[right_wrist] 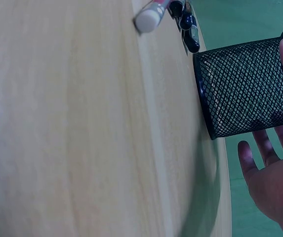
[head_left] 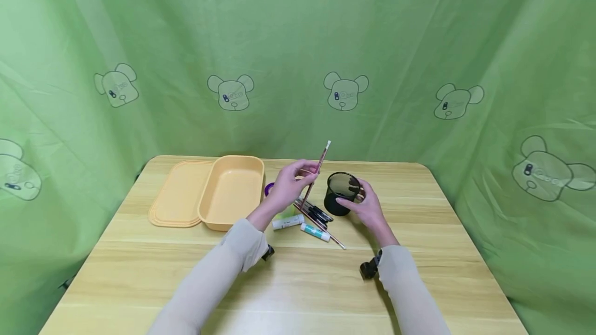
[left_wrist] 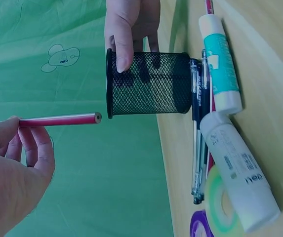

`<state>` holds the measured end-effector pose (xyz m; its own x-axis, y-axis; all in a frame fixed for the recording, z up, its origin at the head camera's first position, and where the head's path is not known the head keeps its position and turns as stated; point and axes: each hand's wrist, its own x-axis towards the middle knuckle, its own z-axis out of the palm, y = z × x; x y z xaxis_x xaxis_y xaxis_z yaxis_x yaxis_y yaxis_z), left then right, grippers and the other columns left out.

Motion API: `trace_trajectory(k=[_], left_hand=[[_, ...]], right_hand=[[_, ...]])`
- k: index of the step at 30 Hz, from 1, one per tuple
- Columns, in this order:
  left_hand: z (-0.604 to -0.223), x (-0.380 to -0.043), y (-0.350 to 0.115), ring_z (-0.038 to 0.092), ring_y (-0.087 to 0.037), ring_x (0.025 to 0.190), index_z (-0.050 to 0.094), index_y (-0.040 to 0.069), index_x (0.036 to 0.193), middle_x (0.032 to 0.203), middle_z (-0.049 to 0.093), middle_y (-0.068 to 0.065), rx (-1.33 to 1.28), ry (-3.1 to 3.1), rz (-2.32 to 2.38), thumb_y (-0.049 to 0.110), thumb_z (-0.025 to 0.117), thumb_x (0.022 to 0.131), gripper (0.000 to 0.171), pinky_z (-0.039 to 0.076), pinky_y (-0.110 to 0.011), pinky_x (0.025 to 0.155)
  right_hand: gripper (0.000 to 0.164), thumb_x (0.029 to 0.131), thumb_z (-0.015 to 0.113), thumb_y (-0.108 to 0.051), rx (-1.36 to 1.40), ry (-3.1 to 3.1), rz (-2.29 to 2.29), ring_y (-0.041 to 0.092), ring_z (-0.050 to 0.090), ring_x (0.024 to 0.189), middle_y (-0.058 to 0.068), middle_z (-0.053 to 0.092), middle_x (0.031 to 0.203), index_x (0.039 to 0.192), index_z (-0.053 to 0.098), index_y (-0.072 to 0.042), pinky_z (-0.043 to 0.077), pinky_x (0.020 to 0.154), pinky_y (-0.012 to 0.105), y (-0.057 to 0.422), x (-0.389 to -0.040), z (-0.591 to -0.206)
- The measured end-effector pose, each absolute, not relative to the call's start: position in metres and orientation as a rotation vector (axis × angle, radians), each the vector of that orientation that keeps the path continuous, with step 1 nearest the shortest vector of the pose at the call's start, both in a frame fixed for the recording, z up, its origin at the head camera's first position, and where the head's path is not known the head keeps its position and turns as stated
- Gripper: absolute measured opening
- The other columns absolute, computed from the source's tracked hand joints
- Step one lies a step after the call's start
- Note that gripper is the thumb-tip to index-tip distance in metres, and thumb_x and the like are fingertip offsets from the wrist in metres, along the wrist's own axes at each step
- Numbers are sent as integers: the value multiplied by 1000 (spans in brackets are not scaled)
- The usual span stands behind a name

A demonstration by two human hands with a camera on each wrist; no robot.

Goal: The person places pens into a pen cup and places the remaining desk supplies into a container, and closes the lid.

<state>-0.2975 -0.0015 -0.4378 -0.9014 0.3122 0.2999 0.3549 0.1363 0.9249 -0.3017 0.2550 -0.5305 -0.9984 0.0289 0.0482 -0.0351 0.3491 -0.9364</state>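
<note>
My left hand (head_left: 291, 186) pinches a red pencil (left_wrist: 62, 120) between thumb and fingers. In the head view the pencil slants up, its white-tipped end on top. Its lower, flat end points toward the mouth of a black mesh pen holder (head_left: 337, 206), apart from it in the left wrist view. My right hand (head_left: 369, 207) grips that pen holder near the rim, thumb on the near side and fingers round the other. Through the mesh (right_wrist: 245, 89) nothing shows inside. Close to the holder's base lie several black-and-clear pens (left_wrist: 196, 98) and another pencil (head_left: 339, 243).
A glue stick with a teal label (left_wrist: 222, 69) and a white glue stick (left_wrist: 237, 170) lie before the pens. Beside them are a yellow-green tape roll (left_wrist: 214, 195) and a purple roll (head_left: 268, 188). Left stands an orange box (head_left: 231, 221), its lid (head_left: 174, 198) alongside.
</note>
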Motion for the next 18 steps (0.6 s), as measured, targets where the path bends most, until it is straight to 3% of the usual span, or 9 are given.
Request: trace_trajectory(k=[10,13,18], left_hand=[[-435,-314,18,64,-12,91,64,14,116,101,66,4,-697,-2290,-1928,13,67,89,27,57,-26,77],[-434,-318,22,64,-12,90,65,17,114,101,66,4,-697,-2277,-1925,14,67,89,26,57,-26,76],[-434,-322,26,64,-16,92,63,11,116,102,65,-1,-689,-2228,-1989,9,66,89,28,57,-25,78]], right_hand=[[94,65,86,-42,14,-2527,1787,37,41,130,11,41,144,143,38,-21,37,108,49,254,-300,-525],[94,64,86,-43,13,-2527,1777,37,41,130,9,41,143,143,39,-22,38,107,49,255,-302,-529],[95,64,86,-44,5,-2526,1778,37,41,131,9,41,144,143,38,-22,37,107,50,254,-301,-529]])
